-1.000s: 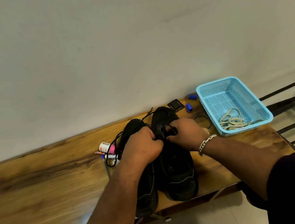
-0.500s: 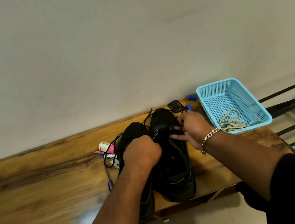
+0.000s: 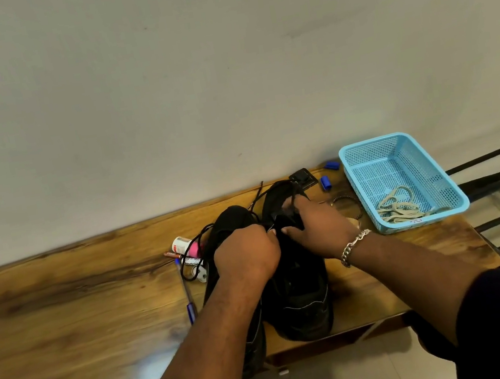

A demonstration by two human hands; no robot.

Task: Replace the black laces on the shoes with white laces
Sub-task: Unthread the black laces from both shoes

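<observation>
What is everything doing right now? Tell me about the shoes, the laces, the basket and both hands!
Right black shoe: upright on the wooden table, being worked on.
Left black shoe: beside it, black lace trailing loose.
Pale white laces: heaped in the blue plastic basket, unused.
Left hand: curled, pinching something at the shoe.
Right hand: gripping the shoe's tongue area.

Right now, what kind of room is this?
Probably a home room, perhaps a desk corner: a wooden table against a plain wall, with shoes, a pen and a blue basket on it.

Glossy wood table (image 3: 65,322); matt blk cloth shoes (image 3: 304,296); perforated plastic basket (image 3: 400,142).
</observation>
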